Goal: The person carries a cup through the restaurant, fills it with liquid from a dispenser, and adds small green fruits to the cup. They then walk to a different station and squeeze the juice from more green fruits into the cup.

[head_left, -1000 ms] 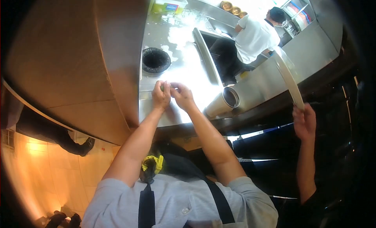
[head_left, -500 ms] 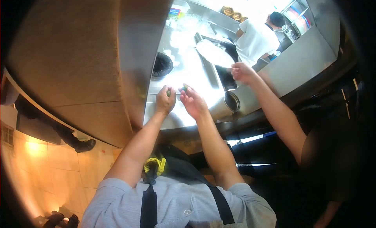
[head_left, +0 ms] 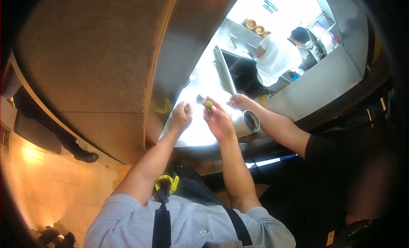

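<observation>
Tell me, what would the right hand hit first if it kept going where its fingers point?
Probably nothing soon: the right hand, pinching a small round green thing, points across the bright steel counter; depth is unclear.

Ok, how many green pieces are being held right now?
2: a small green piece pinched in the left hand, a round green piece in the right hand. Others may be hidden.

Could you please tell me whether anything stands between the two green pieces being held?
Nothing visible separates the green piece in the left hand from the green ball in the right hand; a co-worker's hand lies beyond them.
</observation>
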`<state>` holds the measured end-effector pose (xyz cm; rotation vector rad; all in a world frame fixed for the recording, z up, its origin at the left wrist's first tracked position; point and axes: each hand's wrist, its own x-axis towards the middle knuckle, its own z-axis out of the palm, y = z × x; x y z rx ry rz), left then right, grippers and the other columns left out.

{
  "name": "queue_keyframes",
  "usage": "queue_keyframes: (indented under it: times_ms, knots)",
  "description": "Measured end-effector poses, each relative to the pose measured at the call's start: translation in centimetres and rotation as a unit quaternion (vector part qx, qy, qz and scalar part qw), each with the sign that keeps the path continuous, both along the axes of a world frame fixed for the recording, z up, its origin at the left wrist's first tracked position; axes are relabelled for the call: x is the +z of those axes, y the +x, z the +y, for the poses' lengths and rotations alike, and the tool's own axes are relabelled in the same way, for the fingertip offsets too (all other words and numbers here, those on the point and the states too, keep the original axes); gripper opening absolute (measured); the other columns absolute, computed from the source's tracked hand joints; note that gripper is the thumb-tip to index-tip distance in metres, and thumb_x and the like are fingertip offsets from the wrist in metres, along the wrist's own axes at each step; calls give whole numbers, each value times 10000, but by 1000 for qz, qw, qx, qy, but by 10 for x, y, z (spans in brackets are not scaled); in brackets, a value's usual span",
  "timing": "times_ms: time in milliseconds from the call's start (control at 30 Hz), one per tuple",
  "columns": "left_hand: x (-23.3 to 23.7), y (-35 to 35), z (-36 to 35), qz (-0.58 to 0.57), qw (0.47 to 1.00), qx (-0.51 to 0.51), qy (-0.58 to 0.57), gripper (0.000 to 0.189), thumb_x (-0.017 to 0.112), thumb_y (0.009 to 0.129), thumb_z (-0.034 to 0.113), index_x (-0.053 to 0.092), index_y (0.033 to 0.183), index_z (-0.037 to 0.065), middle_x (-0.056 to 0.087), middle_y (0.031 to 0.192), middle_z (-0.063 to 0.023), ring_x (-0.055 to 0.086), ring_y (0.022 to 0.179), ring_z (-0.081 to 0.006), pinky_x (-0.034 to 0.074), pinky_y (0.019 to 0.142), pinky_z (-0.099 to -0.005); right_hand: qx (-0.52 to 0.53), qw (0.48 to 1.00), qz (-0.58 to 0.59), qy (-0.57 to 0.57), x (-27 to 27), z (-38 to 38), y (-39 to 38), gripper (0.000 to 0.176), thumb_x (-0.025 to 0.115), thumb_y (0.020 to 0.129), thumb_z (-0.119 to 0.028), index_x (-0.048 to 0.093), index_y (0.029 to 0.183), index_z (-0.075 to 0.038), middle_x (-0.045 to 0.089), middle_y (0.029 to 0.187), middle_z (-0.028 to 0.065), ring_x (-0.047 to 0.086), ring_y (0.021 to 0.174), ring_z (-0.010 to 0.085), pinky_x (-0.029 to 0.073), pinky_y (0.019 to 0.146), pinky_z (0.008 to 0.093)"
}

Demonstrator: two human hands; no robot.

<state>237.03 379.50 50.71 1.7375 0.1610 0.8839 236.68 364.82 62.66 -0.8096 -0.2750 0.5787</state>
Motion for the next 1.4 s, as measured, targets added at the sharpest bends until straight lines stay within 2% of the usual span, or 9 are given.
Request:
queue_keyframes:
  times_ms: [333, 400, 500, 633, 867, 967, 1167, 1333, 1400]
  knots:
    - [-4, 1, -3, 2, 1000, 9, 10, 145, 622, 920, 168, 636, 927, 24, 676, 872, -179, 666, 816, -339, 515, 744, -396, -146, 930, -223, -253, 89, -63, -5, 339, 631, 904, 6, 610, 1242, 21, 683, 1099, 104, 663, 876, 193, 536, 798, 310]
    - [0, -1, -3, 5, 1000, 11, 13, 149, 621, 921, 171, 637, 926, 22, 679, 880, -182, 668, 823, -339, 514, 746, -393, -155, 885, -289, -331, 121, -80, -14, 314, 635, 900, -3, 621, 1209, 47, 689, 1089, 105, 674, 910, 212, 540, 799, 323]
    - [2, -3, -3, -10, 1000, 4, 14, 157, 595, 923, 176, 605, 906, 20, 648, 865, -204, 639, 828, -386, 503, 736, -451, -178, 747, -341, -542, 112, -133, 8, 285, 655, 892, -54, 645, 1156, 52, 709, 1056, 145, 689, 947, 255, 539, 835, 355]
    - [3, -3, -1, -9, 1000, 0, 17, 158, 581, 924, 175, 588, 902, 19, 634, 867, -214, 623, 832, -409, 498, 739, -482, -177, 578, -423, -675, 98, -150, 17, 281, 694, 868, -167, 677, 1093, 1, 697, 1025, 218, 682, 931, 342, 523, 845, 403]
    - [5, -5, -1, -6, 1000, -5, 12, 170, 579, 926, 176, 582, 900, 9, 636, 867, -221, 621, 827, -421, 498, 733, -485, -118, 506, -457, -722, 97, -150, 22, 281, 663, 893, -248, 658, 993, 14, 674, 925, 234, 650, 897, 409, 503, 801, 434]
    - [3, -1, 1, -2, 1000, -3, 14, 177, 586, 930, 185, 597, 908, 10, 651, 880, -211, 635, 838, -400, 504, 745, -459, -155, 426, -549, -702, 82, -163, 32, 292, 658, 896, -275, 655, 936, 14, 661, 857, 236, 636, 846, 425, 496, 757, 451]
    - [-5, 3, 2, 12, 1000, 1, 23, 186, 602, 938, 195, 629, 933, 11, 677, 897, -180, 660, 851, -355, 512, 762, -406, -136, 487, -490, -710, 95, -153, 33, 353, 683, 887, -328, 647, 799, 12, 637, 760, 231, 629, 746, 423, 478, 667, 478]
    - [-4, 1, 1, -11, 1000, -3, 19, 170, 577, 930, 184, 596, 916, 15, 649, 883, -207, 633, 845, -401, 506, 751, -471, -150, 453, -498, -724, 88, -150, 36, 433, 662, 897, -403, 636, 733, -3, 637, 727, 219, 627, 721, 420, 474, 652, 483]
    - [-4, 1, 1, -9, 1000, -1, 16, 182, 594, 938, 202, 628, 936, 23, 671, 897, -181, 652, 844, -361, 508, 760, -421, -151, 434, -507, -730, 86, -151, 35, 462, 635, 905, -439, 642, 722, -16, 640, 726, 216, 632, 722, 416, 477, 654, 488]
